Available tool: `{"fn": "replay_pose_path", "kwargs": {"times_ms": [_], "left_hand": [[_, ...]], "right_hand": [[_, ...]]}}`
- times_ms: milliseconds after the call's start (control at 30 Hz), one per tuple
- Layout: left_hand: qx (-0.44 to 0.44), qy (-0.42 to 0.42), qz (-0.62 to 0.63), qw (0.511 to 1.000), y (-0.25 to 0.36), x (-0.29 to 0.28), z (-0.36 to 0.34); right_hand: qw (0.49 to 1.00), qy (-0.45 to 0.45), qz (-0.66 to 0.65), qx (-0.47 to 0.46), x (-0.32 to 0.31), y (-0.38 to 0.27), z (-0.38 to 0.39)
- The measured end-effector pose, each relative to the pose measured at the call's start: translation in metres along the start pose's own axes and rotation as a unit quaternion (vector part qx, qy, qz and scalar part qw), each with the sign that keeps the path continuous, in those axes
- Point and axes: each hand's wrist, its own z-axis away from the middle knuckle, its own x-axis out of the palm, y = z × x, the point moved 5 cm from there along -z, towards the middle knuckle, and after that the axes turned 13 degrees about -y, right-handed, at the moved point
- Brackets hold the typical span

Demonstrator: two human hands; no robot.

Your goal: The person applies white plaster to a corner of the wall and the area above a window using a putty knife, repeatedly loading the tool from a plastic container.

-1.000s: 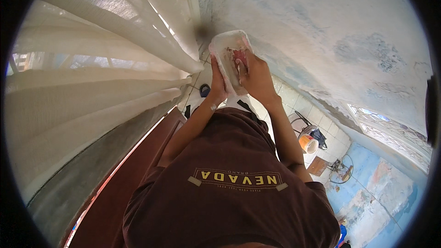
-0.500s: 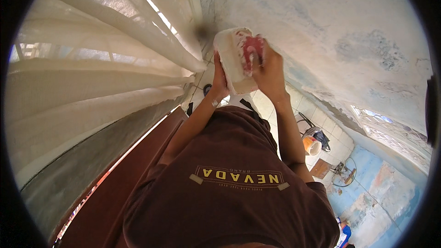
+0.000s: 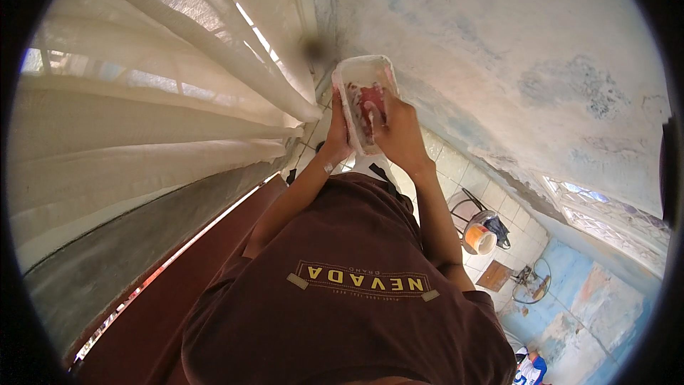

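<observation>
Your right hand (image 3: 402,135) covers part of the red piece (image 3: 370,95) in the tray (image 3: 361,63), which hides most fingers of your left hand (image 3: 338,135); your shirt (image 3: 342,242) and the lower-right white-and-blue item (image 3: 529,371) run off the bottom edge, and the upper-centre dark smudge (image 3: 312,48) is blurred.

The tub (image 3: 365,66) is right of the left hand (image 3: 340,133), with the right hand (image 3: 400,132) partly inside. A curtain (image 3: 178,117) is left of both hands; a wall (image 3: 484,64) and, farther back, a bucket (image 3: 479,241) are right.
</observation>
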Motion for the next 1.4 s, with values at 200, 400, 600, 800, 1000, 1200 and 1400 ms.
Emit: {"fn": "replay_pose_path", "kwargs": {"times_ms": [200,400,600,800,1000,1200,1400], "left_hand": [[-0.011,-0.024,0.018,1.0,0.0,0.0,0.006],[-0.023,-0.049,0.055,0.997,0.005,0.004,0.011],[-0.026,-0.035,0.028,0.999,0.001,-0.002,0.009],[-0.018,-0.011,0.044,0.999,0.002,0.0,0.013],[-0.017,-0.03,0.026,0.999,0.003,0.002,0.011],[-0.028,-0.031,-0.008,0.999,0.0,0.003,0.014],[-0.025,-0.022,-0.011,0.999,0.008,0.01,0.017]], "right_hand": [[0.997,0.053,-0.062,-0.012,0.003,0.001,0.002],[0.997,0.054,-0.047,-0.001,-0.025,-0.007,0.001],[1.0,0.015,0.02,0.002,0.012,0.005,0.005],[0.989,0.045,-0.138,0.027,-0.019,-0.016,0.011],[0.999,0.029,-0.002,0.039,0.0,0.003,0.003],[0.998,0.057,0.016,0.037,0.009,-0.001,0.004],[0.997,0.055,-0.042,0.02,0.001,-0.006,0.005]]}}
